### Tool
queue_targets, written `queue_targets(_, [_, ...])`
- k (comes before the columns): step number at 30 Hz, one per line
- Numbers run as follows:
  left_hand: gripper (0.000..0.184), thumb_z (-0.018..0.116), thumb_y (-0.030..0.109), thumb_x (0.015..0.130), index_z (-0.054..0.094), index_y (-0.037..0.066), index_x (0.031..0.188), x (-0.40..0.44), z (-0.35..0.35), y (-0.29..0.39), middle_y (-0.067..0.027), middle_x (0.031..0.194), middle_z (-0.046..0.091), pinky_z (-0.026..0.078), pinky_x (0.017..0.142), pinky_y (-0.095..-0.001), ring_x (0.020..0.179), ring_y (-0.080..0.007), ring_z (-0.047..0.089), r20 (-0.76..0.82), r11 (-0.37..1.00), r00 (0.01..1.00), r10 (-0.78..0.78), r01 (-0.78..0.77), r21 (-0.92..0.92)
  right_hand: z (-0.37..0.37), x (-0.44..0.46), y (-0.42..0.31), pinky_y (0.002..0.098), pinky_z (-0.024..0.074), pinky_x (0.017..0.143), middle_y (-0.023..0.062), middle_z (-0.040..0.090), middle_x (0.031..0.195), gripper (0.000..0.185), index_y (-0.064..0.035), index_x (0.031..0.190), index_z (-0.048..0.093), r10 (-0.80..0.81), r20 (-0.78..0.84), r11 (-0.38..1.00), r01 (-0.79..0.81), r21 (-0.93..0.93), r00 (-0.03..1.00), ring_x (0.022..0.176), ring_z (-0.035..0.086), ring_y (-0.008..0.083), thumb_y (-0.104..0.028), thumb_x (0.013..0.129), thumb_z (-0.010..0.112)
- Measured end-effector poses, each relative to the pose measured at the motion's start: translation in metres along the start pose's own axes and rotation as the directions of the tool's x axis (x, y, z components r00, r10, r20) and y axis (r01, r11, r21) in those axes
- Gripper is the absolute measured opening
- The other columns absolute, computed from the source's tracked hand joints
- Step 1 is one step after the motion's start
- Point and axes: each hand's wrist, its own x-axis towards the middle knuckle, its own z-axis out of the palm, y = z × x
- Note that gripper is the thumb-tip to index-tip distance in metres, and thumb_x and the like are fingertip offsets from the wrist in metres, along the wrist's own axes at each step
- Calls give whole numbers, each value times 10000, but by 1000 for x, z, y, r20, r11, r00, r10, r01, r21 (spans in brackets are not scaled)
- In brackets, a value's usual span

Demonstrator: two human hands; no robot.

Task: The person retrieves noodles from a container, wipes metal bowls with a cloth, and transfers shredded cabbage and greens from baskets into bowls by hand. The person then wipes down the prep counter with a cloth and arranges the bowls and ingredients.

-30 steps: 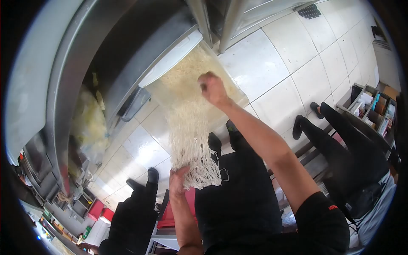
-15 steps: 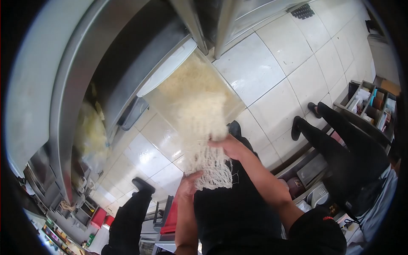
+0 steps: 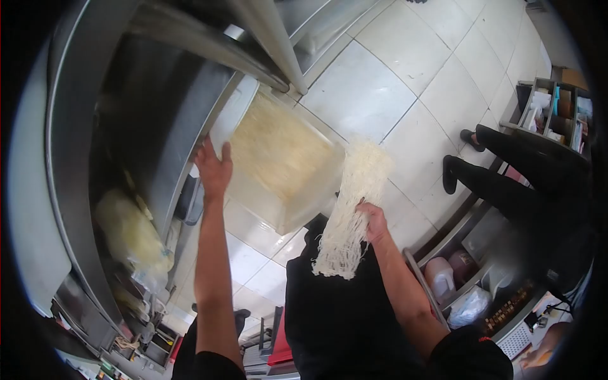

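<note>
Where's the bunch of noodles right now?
In the head view, the bunch of noodles is in the right hand, just right of the big see-through tub.

Open room above the bin, steel counter left, metal legs beyond, noodles right

No text is legible; red lettering on the right sleeve is too small.
</note>
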Motion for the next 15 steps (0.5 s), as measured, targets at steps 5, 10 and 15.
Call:
queue_targets(5, [894, 212, 709, 840, 251, 18, 1407, 63, 33, -30, -241, 1450, 209, 132, 1112, -411, 1360, -377, 149, 368, 937, 871, -326, 350, 2, 21, 13, 28, 363, 477, 830, 135, 608, 984, 336, 41, 1053, 563, -45, 42, 998, 43, 50, 998, 931, 592, 262, 1, 721, 540])
queue_targets(10, [958, 200, 741, 818, 209, -12, 1411, 53, 46, -30, -226, 1459, 197, 92, 1120, -399, 1363, -373, 143, 268, 943, 909, -319, 332, -6, 37, 21, 43, 347, 466, 844, 116, 624, 943, 291, 44, 1020, 595, -31, 56, 1000, 31, 2, 998, 927, 598, 232, -5, 734, 568])
queue_targets(15, [956, 189, 737, 823, 221, -20, 1405, 56, 43, -31, -231, 1456, 202, 100, 1119, -399, 1361, -376, 149, 283, 956, 917, -283, 294, 3, 110, 69, 59, 322, 467, 796, 83, 621, 890, 254, 38, 984, 608, 15, 212, 998, -27, 54, 977, 884, 596, 197, -24, 738, 601])
